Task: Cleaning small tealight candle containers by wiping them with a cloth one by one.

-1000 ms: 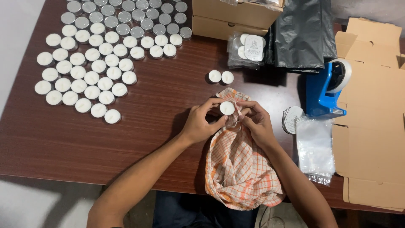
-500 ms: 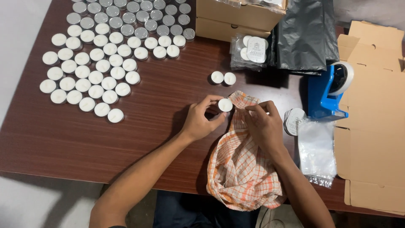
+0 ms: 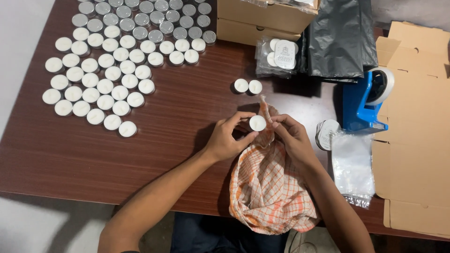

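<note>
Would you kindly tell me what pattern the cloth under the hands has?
The cloth has an orange-and-white check, seen best in the head view.

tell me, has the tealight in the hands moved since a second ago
No. The held tealight sits just below the two loose tealights, the same as before.

a: what's in the hands?

b: the left hand (image 3: 227, 138) pinches a white tealight candle (image 3: 257, 122) between its fingertips. the right hand (image 3: 291, 136) meets it from the other side, gripping a bunched end of an orange checked cloth (image 3: 269, 187) against the candle.

a: and the cloth itself?

b: it trails down over the dark wooden table (image 3: 154, 154) and past its near edge.

a: anything close by?

b: two more tealights (image 3: 248, 86) sit side by side just above the hands. well off to the left lie rows of tealights (image 3: 103, 70). on the right, a blue tape dispenser (image 3: 365, 100), a clear plastic bag (image 3: 352, 166) and flat cardboard (image 3: 417, 136).
</note>
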